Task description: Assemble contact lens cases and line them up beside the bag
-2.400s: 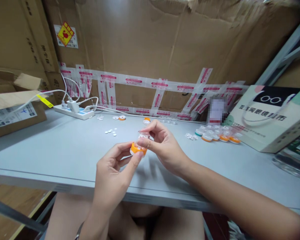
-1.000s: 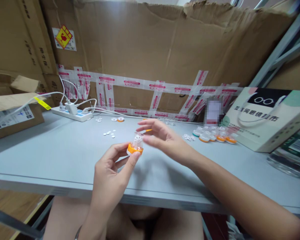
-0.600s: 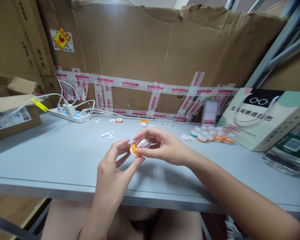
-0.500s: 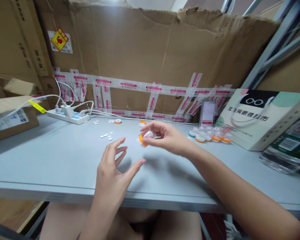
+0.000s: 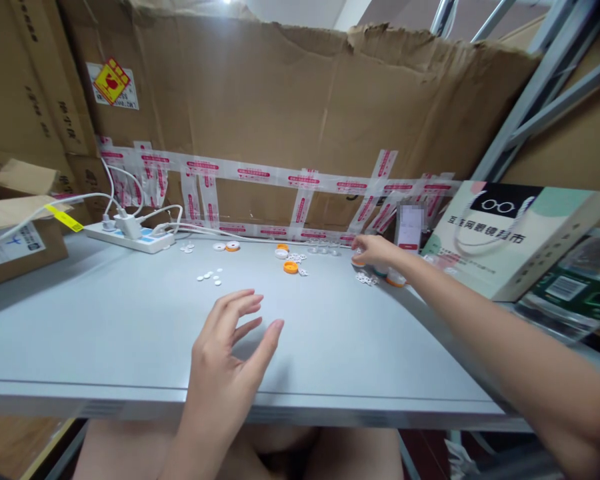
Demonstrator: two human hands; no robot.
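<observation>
My left hand (image 5: pixel 227 343) hovers above the near middle of the table, fingers apart and holding nothing. Stretched to the far right, my right hand (image 5: pixel 375 252) pinches a small round orange-rimmed piece (image 5: pixel 359 261), mostly covered by the fingers. Just below it lies a heap of small white perforated pieces (image 5: pixel 366 278). Partly behind the right wrist sit clear-topped round pieces with coloured bases, one an orange-based piece (image 5: pixel 396 279). At mid-table an orange ring-shaped cap (image 5: pixel 291 267) rests beside more white perforated pieces (image 5: pixel 296 258).
Small white discs (image 5: pixel 209 275) lie scattered on the left of the table (image 5: pixel 130 320). Clear domes (image 5: pixel 324 248) line the back edge. A power strip (image 5: pixel 130 237) with cables stands back left. A phone (image 5: pixel 410 227), paper bag (image 5: pixel 485 240) and plastic-wrapped bottle (image 5: pixel 570 283) occupy the right side.
My right hand has swung right from mid-table to the group of clear-topped pieces, with an orange-rimmed piece in its fingers. My left hand stays nearly in place. The view has shifted slightly.
</observation>
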